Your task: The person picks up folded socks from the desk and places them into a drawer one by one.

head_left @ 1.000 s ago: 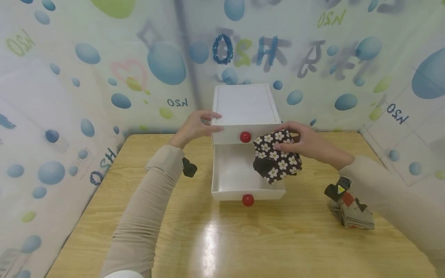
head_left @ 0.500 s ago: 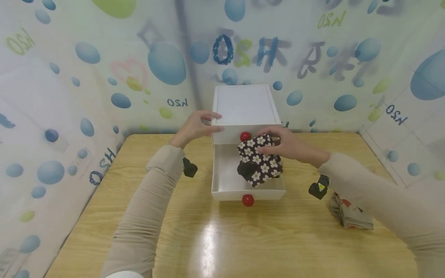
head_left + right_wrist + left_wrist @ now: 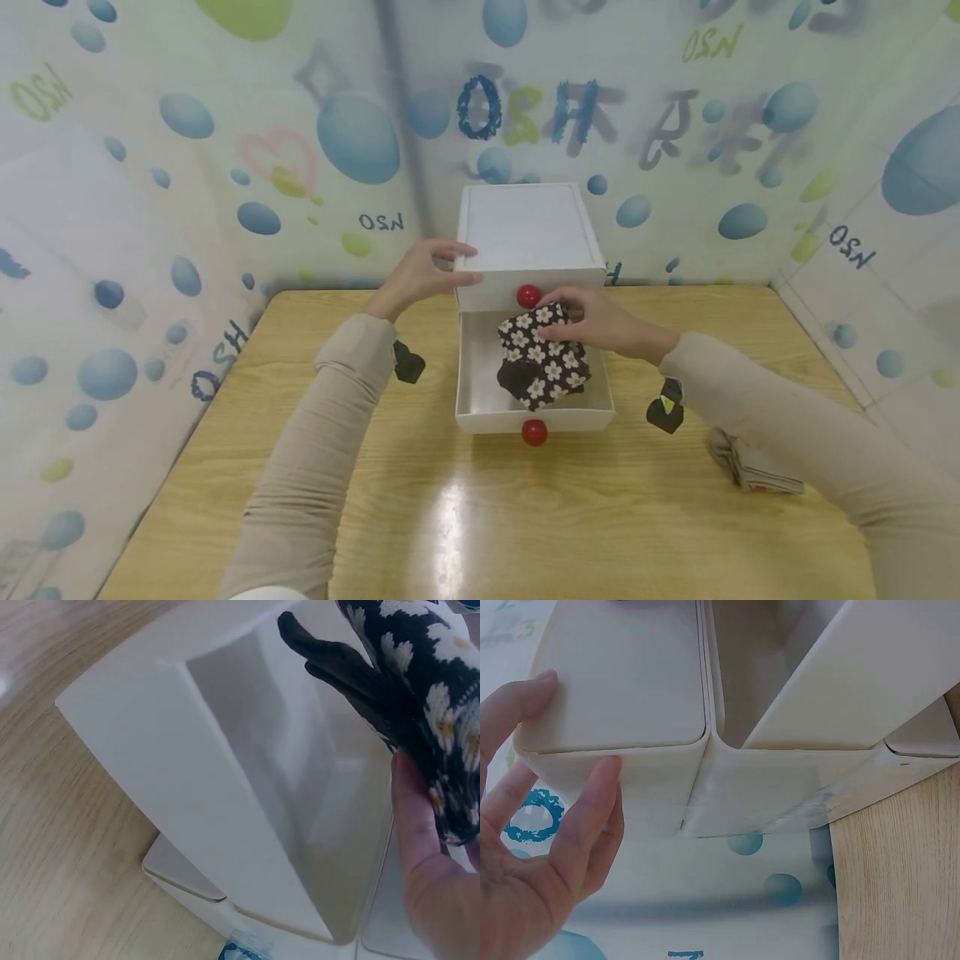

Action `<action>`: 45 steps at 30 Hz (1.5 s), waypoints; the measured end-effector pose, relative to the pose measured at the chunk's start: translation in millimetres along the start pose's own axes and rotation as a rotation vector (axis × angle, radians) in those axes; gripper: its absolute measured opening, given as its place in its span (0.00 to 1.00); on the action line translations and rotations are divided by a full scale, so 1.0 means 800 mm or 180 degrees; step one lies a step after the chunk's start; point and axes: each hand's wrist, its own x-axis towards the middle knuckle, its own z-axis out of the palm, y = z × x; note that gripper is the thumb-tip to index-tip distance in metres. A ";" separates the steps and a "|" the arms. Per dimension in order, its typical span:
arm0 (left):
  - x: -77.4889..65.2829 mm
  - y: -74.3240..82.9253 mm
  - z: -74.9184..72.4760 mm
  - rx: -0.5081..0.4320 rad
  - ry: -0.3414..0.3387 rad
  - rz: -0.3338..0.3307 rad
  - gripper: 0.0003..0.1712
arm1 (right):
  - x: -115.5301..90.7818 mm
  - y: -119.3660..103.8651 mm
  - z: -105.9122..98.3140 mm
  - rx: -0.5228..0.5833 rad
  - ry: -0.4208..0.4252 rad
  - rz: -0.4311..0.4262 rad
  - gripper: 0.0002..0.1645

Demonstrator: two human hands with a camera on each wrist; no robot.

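My left hand (image 3: 420,271) grips the left front corner of a small white drawer cabinet (image 3: 528,225). In the left wrist view, the thumb (image 3: 536,694) and fingers (image 3: 592,817) lie on different faces of that corner. My right hand (image 3: 603,325) pinches folded black socks with white flowers (image 3: 553,360) by their upper edge. These socks are over the pulled-out drawer (image 3: 480,417), below the cabinet's top drawer; whether they touch its floor I cannot tell. In the right wrist view the black ends of the socks (image 3: 352,671) hang over the drawer's inside.
Folded grey-beige fabric (image 3: 757,467) lies on the wooden table (image 3: 405,517) to the right, partly behind the right sleeve. Red knobs (image 3: 528,296) stick out from the drawer fronts. A patterned curtain (image 3: 637,125) hangs behind the table.
My right hand has carried the flowered socks leftward and slightly down, from the drawer's right side to over its middle. My left hand stays on the cabinet's corner.
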 end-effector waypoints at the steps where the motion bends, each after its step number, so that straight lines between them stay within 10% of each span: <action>1: 0.000 0.000 0.000 0.0001 0.0000 0.0000 0.29 | 0.000 0.000 0.001 0.0014 0.0013 0.0040 0.26; 20: 0.000 -0.001 -0.002 -0.0055 -0.0026 -0.0023 0.29 | 0.013 -0.001 0.019 0.0640 0.0034 0.0992 0.33; 45: -0.001 0.000 -0.001 -0.0148 -0.0040 0.0011 0.29 | 0.036 -0.005 0.044 0.1133 -0.0020 0.1395 0.38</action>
